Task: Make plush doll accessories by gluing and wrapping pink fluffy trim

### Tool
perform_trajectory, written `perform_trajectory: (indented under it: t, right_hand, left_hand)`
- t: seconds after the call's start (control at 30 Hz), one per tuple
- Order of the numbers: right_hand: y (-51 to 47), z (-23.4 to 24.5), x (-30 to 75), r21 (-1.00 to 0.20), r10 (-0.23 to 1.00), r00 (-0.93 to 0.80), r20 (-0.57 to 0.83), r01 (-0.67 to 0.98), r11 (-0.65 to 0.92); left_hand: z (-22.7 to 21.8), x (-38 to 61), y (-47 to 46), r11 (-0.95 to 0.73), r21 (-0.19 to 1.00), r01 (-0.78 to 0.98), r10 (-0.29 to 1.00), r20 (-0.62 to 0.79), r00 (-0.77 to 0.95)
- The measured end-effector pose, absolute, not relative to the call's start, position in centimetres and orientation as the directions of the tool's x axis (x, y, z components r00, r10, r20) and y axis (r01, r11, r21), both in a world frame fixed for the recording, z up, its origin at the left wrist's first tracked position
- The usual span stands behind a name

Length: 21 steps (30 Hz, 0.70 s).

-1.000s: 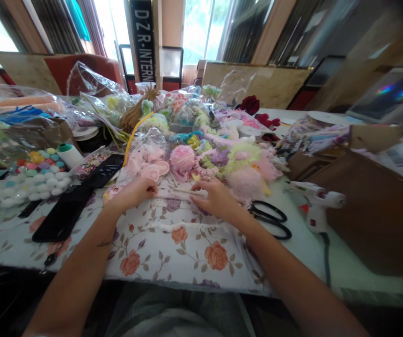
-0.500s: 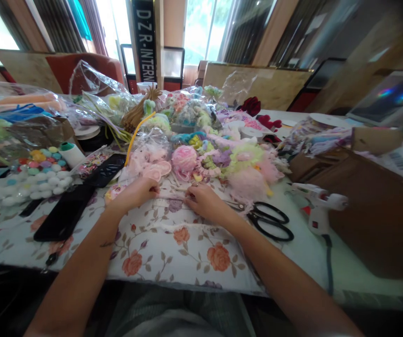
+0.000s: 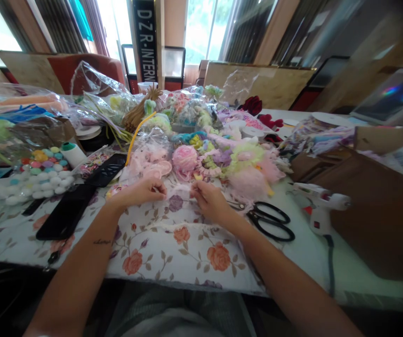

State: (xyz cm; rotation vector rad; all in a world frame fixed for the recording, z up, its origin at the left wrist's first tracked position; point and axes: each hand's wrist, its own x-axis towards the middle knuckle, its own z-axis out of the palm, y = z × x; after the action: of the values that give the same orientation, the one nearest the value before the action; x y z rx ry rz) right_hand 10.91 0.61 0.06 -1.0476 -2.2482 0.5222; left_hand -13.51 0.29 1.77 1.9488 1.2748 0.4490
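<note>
On the near side of the pink yarn ball [image 3: 184,160], a pale, filmy strip [image 3: 179,188] lies between the two hands, above the flowered cloth [image 3: 194,255]. The left hand [image 3: 151,189], near and left of the ball, curls thumb and finger towards the strip; the right hand [image 3: 208,199], near and right of it, does likewise. Whether either pinch is clamped on the strip I cannot tell. Handling it well probably calls for light, even tension, since such thin stuff could pucker or tear, and for working clear of the scissors [image 3: 252,216], farther right of the ball, which might snag it.
</note>
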Motion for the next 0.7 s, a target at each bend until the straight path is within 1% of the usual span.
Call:
perform_trajectory:
  t: [0.07, 0.1, 0.17, 0.23, 0.3, 0.43, 0.5, 0.6, 0.7]
  right_hand:
    - [0.1, 0.8, 11.5, -0.704, 0.808, -0.514, 0.288, 0.459, 0.542]
    - [-0.2, 1.1, 11.7, -0.739, 0.804, -0.537, 0.258, 0.426, 0.522]
    - [-0.6, 1.4, 12.0, -0.763, 0.784, -0.584, 0.213, 0.402, 0.507]
    - [-1.0, 1.5, 11.9, -0.761, 0.764, -0.623, 0.167, 0.411, 0.502]
    - [-1.5, 1.4, 11.7, -0.738, 0.745, -0.655, 0.125, 0.441, 0.511]
    - [-2.4, 1.1, 11.0, -0.619, 0.709, -0.695, 0.114, 0.509, 0.598]
    - [-2.7, 1.0, 10.8, -0.558, 0.709, -0.695, 0.115, 0.546, 0.625]
    - [-2.9, 0.8, 10.6, -0.49, 0.708, -0.697, 0.117, 0.579, 0.651]
    - [-2.9, 0.8, 10.7, -0.451, 0.69, -0.715, 0.11, 0.583, 0.676]
  left_hand:
    - [2.5, -13.7, -0.2, -0.162, 0.83, 0.534, 0.844, -0.163, 0.511]
    - [2.9, -13.8, -0.5, -0.128, 0.859, 0.496, 0.822, -0.188, 0.538]
    - [3.3, -13.9, -0.9, -0.052, 0.905, 0.423, 0.792, -0.22, 0.569]
    - [3.5, -14.1, -1.1, 0.017, 0.932, 0.363, 0.772, -0.243, 0.587]
    - [3.5, -14.5, -1.2, 0.051, 0.928, 0.37, 0.737, -0.285, 0.613]
    - [3.4, -15.4, -1.1, -0.024, 0.849, 0.529, 0.666, -0.38, 0.641]
    - [3.4, -15.7, -1.1, -0.034, 0.818, 0.574, 0.637, -0.425, 0.644]
    - [3.3, -15.9, -1.1, 0.003, 0.809, 0.588, 0.581, -0.48, 0.657]
    - [3.4, -15.7, -1.2, -0.013, 0.812, 0.583, 0.556, -0.479, 0.679]
